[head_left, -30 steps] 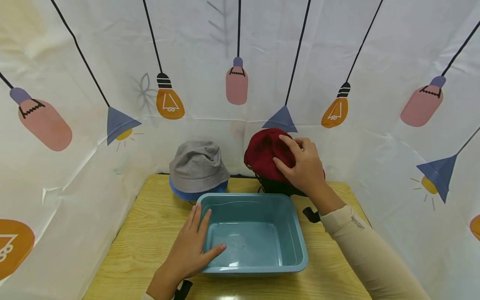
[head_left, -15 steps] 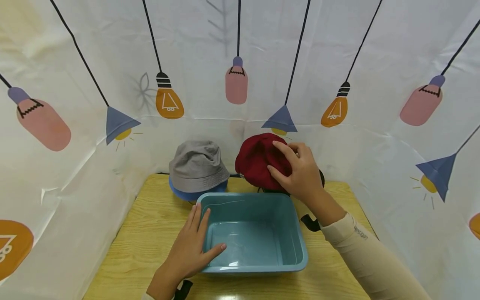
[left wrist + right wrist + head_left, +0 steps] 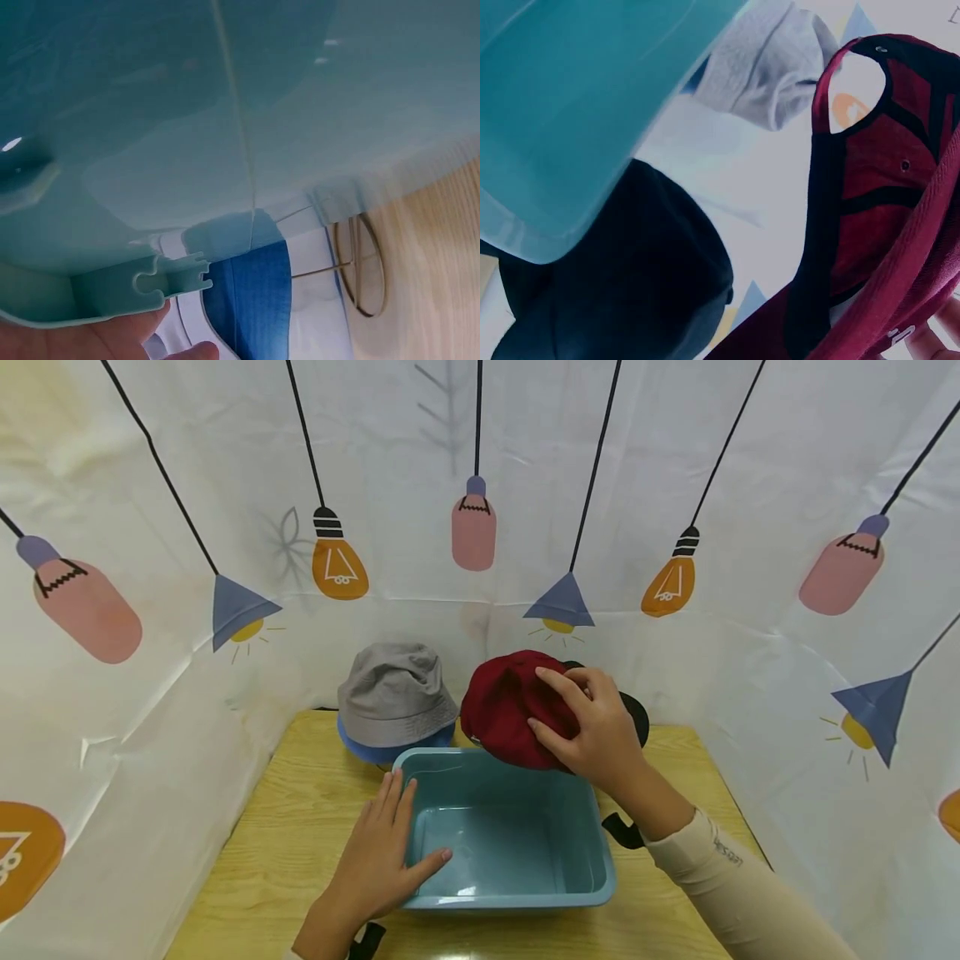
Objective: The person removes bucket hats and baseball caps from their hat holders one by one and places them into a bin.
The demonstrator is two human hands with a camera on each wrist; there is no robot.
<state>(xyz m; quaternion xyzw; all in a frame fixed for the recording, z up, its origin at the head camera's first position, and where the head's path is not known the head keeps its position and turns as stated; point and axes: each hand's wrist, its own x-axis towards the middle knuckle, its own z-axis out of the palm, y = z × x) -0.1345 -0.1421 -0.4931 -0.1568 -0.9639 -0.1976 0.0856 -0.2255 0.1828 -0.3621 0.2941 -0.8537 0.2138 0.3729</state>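
My right hand (image 3: 603, 731) grips a dark red baseball cap (image 3: 501, 710) over the far rim of a blue-green plastic basin (image 3: 510, 902). In the right wrist view the cap's inside (image 3: 877, 172) shows, with dark seam tape and the opening at its back strap. My left hand (image 3: 378, 856) rests on the basin's left rim, its fingers straight and spread. From the left wrist the basin's outer wall (image 3: 180, 150) fills most of the view, and fingers (image 3: 112, 341) show at the rim. Behind the red cap is a black cap (image 3: 637, 718), partly hidden by the right hand.
A grey bucket hat (image 3: 397, 693) sits over a blue hat (image 3: 393, 752) behind the basin's left corner. A wire stand (image 3: 360, 262) shows near the blue hat in the left wrist view. The wooden table (image 3: 300, 827) meets a white printed backdrop (image 3: 480, 610).
My right hand has brought the red cap left, down and toward me, off the black cap to the basin's far edge. The left hand has stayed in place.
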